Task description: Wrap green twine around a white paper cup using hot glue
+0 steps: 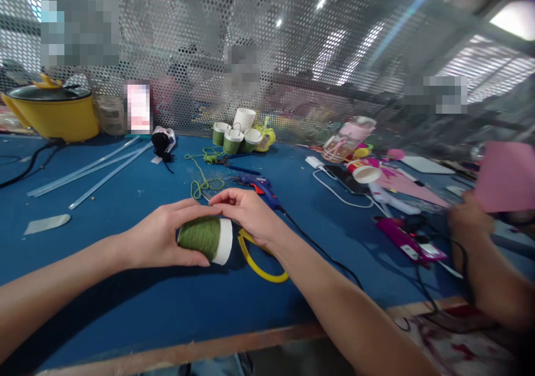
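Blue tabletop (146, 303), front edge. Paper cup wound with green yarn (200, 239) lies on its side between the two hands, its bare white rim band (225, 242) facing right.

Left hand (156, 234): fingers curved over the top of the cup, thumb along the near side, grasping it around the yarn. Right hand (253, 214): fingers bunched at the top of the cup, almost meeting the left fingertips; cannot tell whether they pinch a strand or nothing. A grey sliver (207, 196) shows just beyond them, too little of it to name.

Handling, as I judge it: the left grip wants to be firm but spread out, since a thin-walled cup would likely dent under a hard squeeze, and sideways pressure could ride the windings over one another. Fine work suits the right fingertips, with the left thumb bracing the cup against rolling. Strands would best lie flat, side by side, short of the white band.

Watch the surroundings: loose green yarn (211, 156) beyond the hands could snag. The blue glue gun with red trigger (267, 192) lies close by; treat its nozzle as hot. A curved yellow handle (256, 270) sits under the right wrist, apt to get knocked.
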`<state>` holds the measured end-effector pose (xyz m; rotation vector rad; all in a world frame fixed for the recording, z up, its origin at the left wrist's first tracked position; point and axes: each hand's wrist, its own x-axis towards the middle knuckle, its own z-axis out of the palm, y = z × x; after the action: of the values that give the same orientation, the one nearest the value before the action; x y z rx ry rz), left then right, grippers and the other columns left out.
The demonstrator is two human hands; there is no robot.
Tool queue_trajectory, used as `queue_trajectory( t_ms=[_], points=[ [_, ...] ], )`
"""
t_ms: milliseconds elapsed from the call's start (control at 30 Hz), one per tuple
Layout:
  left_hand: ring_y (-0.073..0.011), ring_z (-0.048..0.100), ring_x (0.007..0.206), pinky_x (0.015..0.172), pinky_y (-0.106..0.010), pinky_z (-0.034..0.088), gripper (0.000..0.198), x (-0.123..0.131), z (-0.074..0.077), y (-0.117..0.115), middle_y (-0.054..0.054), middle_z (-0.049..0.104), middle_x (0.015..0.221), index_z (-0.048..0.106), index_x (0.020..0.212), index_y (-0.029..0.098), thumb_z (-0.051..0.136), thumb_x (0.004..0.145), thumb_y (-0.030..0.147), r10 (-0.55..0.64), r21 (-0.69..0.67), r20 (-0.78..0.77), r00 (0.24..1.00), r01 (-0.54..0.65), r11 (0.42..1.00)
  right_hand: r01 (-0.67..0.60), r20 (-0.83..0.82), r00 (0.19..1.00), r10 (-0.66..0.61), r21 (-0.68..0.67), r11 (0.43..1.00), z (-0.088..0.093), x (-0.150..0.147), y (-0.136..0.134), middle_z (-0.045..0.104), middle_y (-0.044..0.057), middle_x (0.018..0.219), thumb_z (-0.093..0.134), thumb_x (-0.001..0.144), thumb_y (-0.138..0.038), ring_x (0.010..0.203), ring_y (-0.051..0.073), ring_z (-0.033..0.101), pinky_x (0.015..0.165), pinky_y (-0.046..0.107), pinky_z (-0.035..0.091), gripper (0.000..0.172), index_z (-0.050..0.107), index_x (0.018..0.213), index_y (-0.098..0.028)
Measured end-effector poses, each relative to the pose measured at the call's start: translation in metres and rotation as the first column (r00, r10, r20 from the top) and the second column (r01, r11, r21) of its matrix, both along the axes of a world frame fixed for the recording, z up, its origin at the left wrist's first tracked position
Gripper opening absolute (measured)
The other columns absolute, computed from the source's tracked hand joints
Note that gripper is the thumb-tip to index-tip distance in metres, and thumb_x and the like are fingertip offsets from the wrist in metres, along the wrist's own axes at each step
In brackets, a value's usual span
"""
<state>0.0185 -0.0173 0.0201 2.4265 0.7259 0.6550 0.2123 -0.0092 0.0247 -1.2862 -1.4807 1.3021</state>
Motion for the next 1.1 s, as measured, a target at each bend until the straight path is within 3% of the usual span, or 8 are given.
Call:
queue_trajectory(
  t_ms=[333, 533, 667, 800, 933, 1100],
  points=[
    [-0.0213, 0.057, 0.094, 0.082, -0.031, 0.045, 0.056, 0.001, 0.002, 0.000, -0.007, 0.057, 0.106, 0.052, 0.120, 0.021, 0.071, 0.069, 0.034, 0.003, -0.068, 0.074, 0.997, 0.002, 0.998, -0.013, -0.021, 1.000, 0.012, -0.065, 0.998, 0.000, -0.001, 0.001, 0.061, -0.001, 0.064, 0.065, 0.065, -0.014, 0.058, 0.009, 0.053, 0.058, 0.024, 0.041, 0.007, 0.065, 0.072, -0.017],
    [-0.0200, 0.057, 0.089, 0.081, -0.031, 0.045, 0.049, 0.002, 0.004, -0.001, -0.005, 0.061, 0.102, 0.056, 0.111, 0.019, 0.071, 0.067, 0.034, 0.038, -0.213, 0.077, 0.996, -0.021, 0.977, -0.033, -0.023, 0.999, 0.031, -0.087, 0.996, -0.004, -0.003, 0.003, 0.060, -0.001, 0.063, 0.066, 0.066, -0.014, 0.058, 0.010, 0.053, 0.059, 0.024, 0.042, 0.008, 0.064, 0.073, -0.016],
    [-0.0193, 0.057, 0.084, 0.073, -0.028, 0.046, 0.051, 0.003, 0.005, 0.000, -0.004, 0.061, 0.100, 0.055, 0.111, 0.018, 0.070, 0.066, 0.036, 0.076, -0.394, 0.090, 0.993, -0.035, 0.919, -0.035, 0.034, 0.999, 0.037, -0.072, 0.997, -0.004, -0.003, 0.003, 0.061, 0.000, 0.067, 0.063, 0.071, -0.017, 0.059, 0.010, 0.053, 0.058, 0.024, 0.041, 0.007, 0.063, 0.078, -0.015],
    [-0.0187, 0.057, 0.077, 0.066, -0.027, 0.046, 0.054, 0.004, 0.004, 0.005, -0.004, 0.062, 0.093, 0.054, 0.111, 0.015, 0.068, 0.066, 0.042, 0.197, -0.542, 0.117, 0.974, -0.103, 0.834, 0.073, 0.052, 0.996, -0.078, 0.100, 0.992, 0.005, -0.001, -0.001, 0.061, 0.001, 0.072, 0.053, 0.081, -0.030, 0.061, 0.009, 0.053, 0.056, 0.023, 0.040, 0.016, 0.059, 0.082, -0.015],
    [-0.0200, 0.056, 0.076, 0.064, -0.028, 0.045, 0.055, 0.005, 0.003, 0.010, -0.006, 0.062, 0.089, 0.056, 0.107, 0.013, 0.063, 0.067, 0.050, 0.375, -0.532, 0.109, 0.920, -0.265, 0.804, 0.015, 0.009, 1.000, -0.017, 0.190, 0.982, 0.013, -0.001, -0.011, 0.058, 0.000, 0.071, 0.054, 0.081, -0.036, 0.064, 0.010, 0.054, 0.058, 0.023, 0.043, 0.021, 0.054, 0.088, -0.016],
    [-0.0225, 0.057, 0.082, 0.068, -0.030, 0.044, 0.053, 0.005, 0.003, 0.009, -0.007, 0.064, 0.095, 0.057, 0.108, 0.015, 0.051, 0.075, 0.057, 0.403, -0.443, 0.090, 0.911, -0.326, 0.835, -0.111, -0.064, 0.991, 0.121, 0.138, 0.984, 0.008, -0.011, -0.020, 0.059, 0.000, 0.082, 0.059, 0.076, -0.023, 0.069, 0.011, 0.058, 0.065, 0.027, 0.048, 0.029, 0.046, 0.101, -0.019]
  ],
)
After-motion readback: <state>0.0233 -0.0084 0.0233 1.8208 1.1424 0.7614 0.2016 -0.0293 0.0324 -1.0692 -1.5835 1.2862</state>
